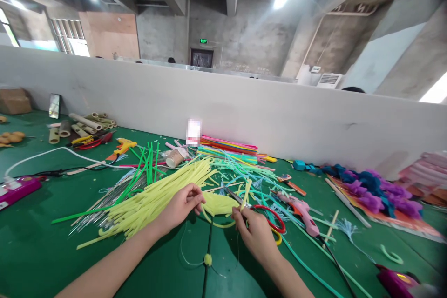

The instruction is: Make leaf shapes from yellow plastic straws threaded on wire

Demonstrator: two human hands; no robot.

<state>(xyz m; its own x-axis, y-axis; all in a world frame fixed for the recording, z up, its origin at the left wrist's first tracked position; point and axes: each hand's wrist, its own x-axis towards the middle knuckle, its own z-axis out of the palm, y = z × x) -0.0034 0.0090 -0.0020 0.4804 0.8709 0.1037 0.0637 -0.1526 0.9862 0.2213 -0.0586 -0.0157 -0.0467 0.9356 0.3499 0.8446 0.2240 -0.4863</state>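
Head view: the left hand (182,208) has its fingers curled in, thumb pressed to the forefinger, clamped on one end of a pale-yellow, fuzzy, bendable strand (247,191); the exact grip is hard to make out. The strand sags in a loop between the hands, over the green worktop (167,270). The right hand (257,232) has thumb and forefinger together, pinched on the strand, whose free tip sticks up above them. Behind this hand lie metal-bladed scissors with red and yellow handles (277,220), their middle partly hidden. A large bundle of matching pale-yellow fuzzy stems (164,191) spreads behind the left hand and forearm, which cover part of it. Nearer the viewer, a small fuzzy yellow ball (208,260) rests on the worktop with a thin pale thread (190,264), faint and hard to follow. Both forearms are cut off by the lower edge.
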